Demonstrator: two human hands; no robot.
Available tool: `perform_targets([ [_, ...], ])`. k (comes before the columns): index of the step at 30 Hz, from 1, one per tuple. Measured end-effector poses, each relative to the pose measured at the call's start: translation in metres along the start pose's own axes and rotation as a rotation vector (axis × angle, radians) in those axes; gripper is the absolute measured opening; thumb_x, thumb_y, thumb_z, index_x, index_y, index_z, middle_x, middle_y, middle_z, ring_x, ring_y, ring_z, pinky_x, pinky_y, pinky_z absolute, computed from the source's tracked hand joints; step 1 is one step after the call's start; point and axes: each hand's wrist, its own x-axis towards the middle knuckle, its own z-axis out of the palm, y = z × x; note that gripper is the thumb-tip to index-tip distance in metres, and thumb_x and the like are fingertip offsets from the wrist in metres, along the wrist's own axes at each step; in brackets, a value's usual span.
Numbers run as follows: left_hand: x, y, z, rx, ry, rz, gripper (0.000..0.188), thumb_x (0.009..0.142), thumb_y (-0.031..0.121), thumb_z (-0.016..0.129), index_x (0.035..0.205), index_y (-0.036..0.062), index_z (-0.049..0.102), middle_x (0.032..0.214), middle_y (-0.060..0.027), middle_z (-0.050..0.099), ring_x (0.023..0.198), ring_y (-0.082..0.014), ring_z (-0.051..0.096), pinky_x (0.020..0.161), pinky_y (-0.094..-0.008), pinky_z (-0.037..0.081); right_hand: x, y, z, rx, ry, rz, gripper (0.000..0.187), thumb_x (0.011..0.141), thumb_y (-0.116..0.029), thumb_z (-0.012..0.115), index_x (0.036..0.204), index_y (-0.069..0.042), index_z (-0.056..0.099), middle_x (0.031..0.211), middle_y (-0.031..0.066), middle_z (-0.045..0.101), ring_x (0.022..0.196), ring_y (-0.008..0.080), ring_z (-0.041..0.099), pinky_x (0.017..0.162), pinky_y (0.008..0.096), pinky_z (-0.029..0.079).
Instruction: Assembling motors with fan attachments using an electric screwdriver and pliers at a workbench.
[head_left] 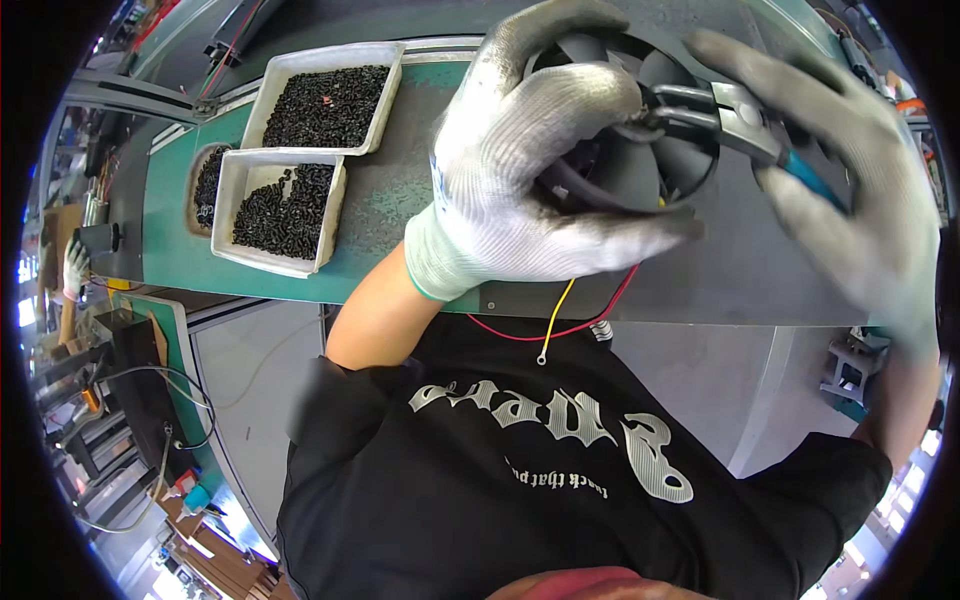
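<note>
My left hand [520,150], in a white knitted glove with grey-smudged fingers, grips a black round axial fan [690,158] by its rim. The fan is held up over the bench, its dark blades facing me. From its lower side hang a yellow wire [556,315] with a ring terminal at the end and a red wire [625,292]. On the right, my gloved right hand [880,180], blurred, is closed around pliers [742,118] with teal-covered handles. The plier jaws reach to the fan's centre; left-hand fingers partly hide the contact there.
On the green-topped bench [385,215], two white bins [388,122] hold many small black parts. Beside them sits a rounder container [192,205] of similar parts. A metal frame bar [120,90] crosses at the left. Another person's gloved hand [76,268] shows at the far left.
</note>
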Motion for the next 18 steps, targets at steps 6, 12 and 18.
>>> perform_targets([
  [6, -0.002, -0.002, 0.002, -0.130, -0.051, -0.044, 0.076, 0.044, 0.027, 0.094, 0.105, -0.0011, 0.058, 0.104, -0.0209, 0.061, 0.097, -0.0358, 0.062, 0.083, -0.0428, 0.050, 0.024, 0.116, 0.015, -0.261, 0.431, -0.441, 0.052, 0.077, -0.023, 0.066, 0.123, 0.000, 0.059, 0.092, 0.0161, 0.065, 0.073, 0.0274, 0.065, 0.063, 0.0360, 0.053],
  [12, -0.004, -0.005, 0.002, -0.393, -0.052, -0.242, 0.092, 0.034, 0.025, 0.096, 0.113, -0.0014, 0.055, 0.117, -0.0365, 0.055, 0.099, -0.0383, 0.063, 0.083, -0.0435, 0.053, -0.048, 0.236, 0.136, -0.434, 0.430, 0.270, 0.049, 0.085, -0.027, 0.065, 0.128, -0.006, 0.054, 0.124, 0.0251, 0.052, 0.114, 0.0411, 0.052, 0.097, 0.0446, 0.043],
  [18, -0.008, -0.019, 0.001, -0.289, -0.139, -0.260, 0.075, 0.045, 0.037, 0.094, 0.104, 0.0055, 0.060, 0.118, -0.0356, 0.053, 0.095, -0.0393, 0.062, 0.083, -0.0473, 0.052, -0.060, 0.080, 0.157, 0.409, 0.452, 0.053, 0.086, 0.069, -0.029, 0.081, 0.138, 0.002, 0.039, 0.135, 0.0231, 0.047, 0.119, 0.0358, 0.053, 0.099, 0.0440, 0.045],
])
